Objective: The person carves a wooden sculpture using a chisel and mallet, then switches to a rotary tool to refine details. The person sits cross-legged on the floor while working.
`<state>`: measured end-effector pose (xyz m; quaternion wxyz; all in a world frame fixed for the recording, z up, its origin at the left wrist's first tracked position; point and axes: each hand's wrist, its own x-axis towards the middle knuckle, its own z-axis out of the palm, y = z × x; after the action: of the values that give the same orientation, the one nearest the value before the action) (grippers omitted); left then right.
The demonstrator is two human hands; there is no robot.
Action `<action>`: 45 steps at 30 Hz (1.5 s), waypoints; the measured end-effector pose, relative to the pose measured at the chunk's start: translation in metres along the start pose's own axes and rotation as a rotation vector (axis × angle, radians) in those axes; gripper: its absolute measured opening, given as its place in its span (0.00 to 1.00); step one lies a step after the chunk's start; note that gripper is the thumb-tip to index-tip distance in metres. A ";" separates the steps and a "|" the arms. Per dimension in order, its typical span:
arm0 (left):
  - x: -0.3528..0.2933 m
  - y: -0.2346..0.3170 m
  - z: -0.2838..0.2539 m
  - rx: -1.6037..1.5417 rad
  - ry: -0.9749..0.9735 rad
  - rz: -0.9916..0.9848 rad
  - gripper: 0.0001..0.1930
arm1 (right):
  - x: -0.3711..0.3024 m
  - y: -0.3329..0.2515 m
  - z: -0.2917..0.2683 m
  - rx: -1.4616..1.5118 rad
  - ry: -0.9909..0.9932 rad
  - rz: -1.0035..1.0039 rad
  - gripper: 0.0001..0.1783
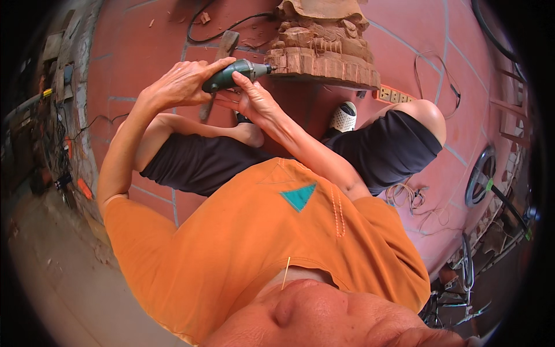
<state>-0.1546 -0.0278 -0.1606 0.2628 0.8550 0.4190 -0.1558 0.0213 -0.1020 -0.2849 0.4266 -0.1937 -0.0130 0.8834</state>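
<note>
A green handheld rotary tool (229,76) with a grey nose points to the right. My left hand (184,84) is closed round its rear body from above. Closed on its front part from below is my right hand (258,105), with the thumb along the grey nose. The tool's thin bit meets the left edge of a carved brown wooden figure (324,58) at its ridged base; whether it touches cannot be made out. The figure's top runs out of the picture.
A brown wooden bar (228,45) lies behind the tool on the red tiled floor (139,52), near a black cable (193,36) and wood chips. Right of the figure are an orange power strip (394,95) and a loose cord (452,87). A black-rimmed wheel (481,176) stands far right.
</note>
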 end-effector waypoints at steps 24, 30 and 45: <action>-0.057 -0.036 -0.053 -0.567 0.170 -0.030 0.27 | -0.001 -0.051 -0.006 -0.073 -0.008 -0.210 0.28; -0.058 -0.034 -0.056 -0.609 0.186 0.036 0.25 | -0.001 -0.050 -0.007 -0.020 -0.002 -0.185 0.28; -0.043 -0.025 -0.049 -0.561 0.216 0.165 0.25 | -0.004 -0.049 -0.004 -0.010 -0.002 -0.176 0.26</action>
<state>-0.1981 -0.0144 -0.1076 0.4541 0.7920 0.4003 0.0794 0.0616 -0.0745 -0.2776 0.5016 -0.1932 -0.0345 0.8426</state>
